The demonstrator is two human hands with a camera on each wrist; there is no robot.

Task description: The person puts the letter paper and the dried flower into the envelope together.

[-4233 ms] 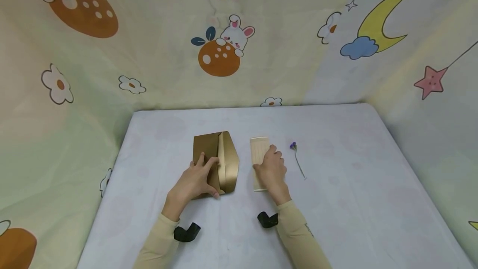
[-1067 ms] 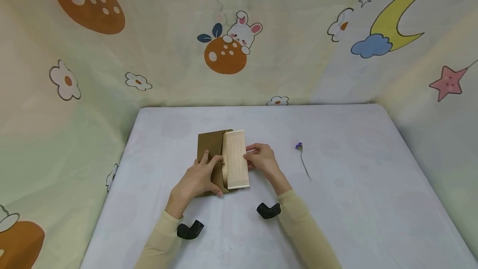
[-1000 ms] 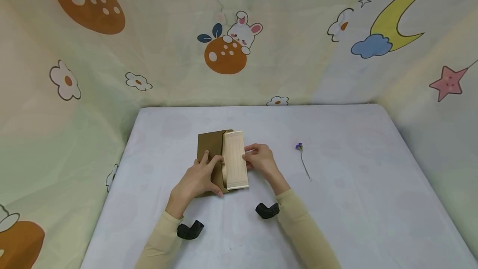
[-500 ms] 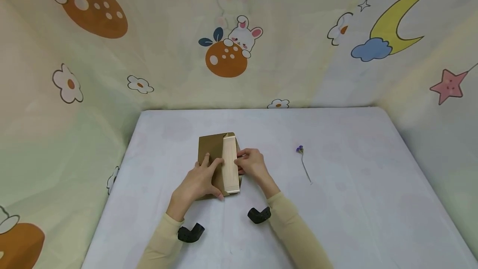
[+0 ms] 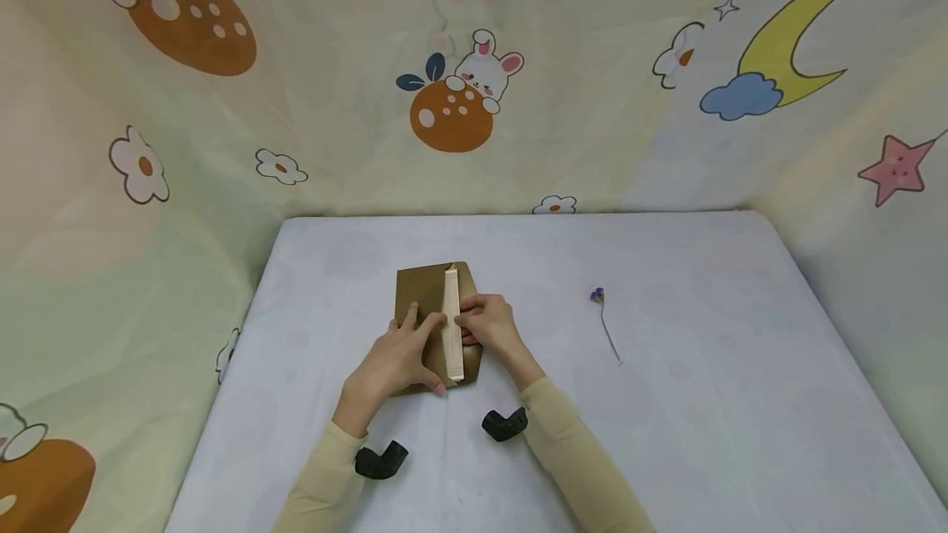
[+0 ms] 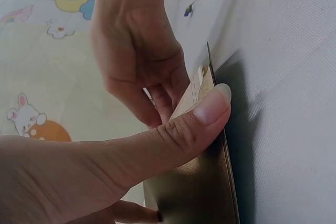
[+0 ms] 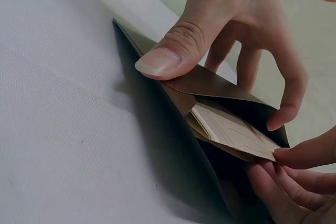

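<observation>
A gold envelope [image 5: 422,288] lies on the white table with its flap spread out to the right. My left hand [image 5: 395,358] holds it: in the right wrist view the thumb lies over its lower edge, and a bent finger is at the mouth, which gapes. A folded cream lined paper [image 7: 236,130] sits partly inside that mouth. In the head view only a narrow strip of this paper [image 5: 453,327] shows. My right hand [image 5: 494,327] pinches the paper's outer edge between thumb and fingers, above the flap. Its far side is hidden within the envelope.
A dried purple flower [image 5: 607,323] on a thin stem lies to the right of the right hand. Black curved pieces [image 5: 381,461] sit at both wrists. A patterned cloth [image 5: 333,89] hangs behind the table [image 5: 704,401].
My right hand picked up the paper beside the envelope and brought it left to the mouth. Over the last second it has slid further in, leaving a narrower strip. The left hand stays put.
</observation>
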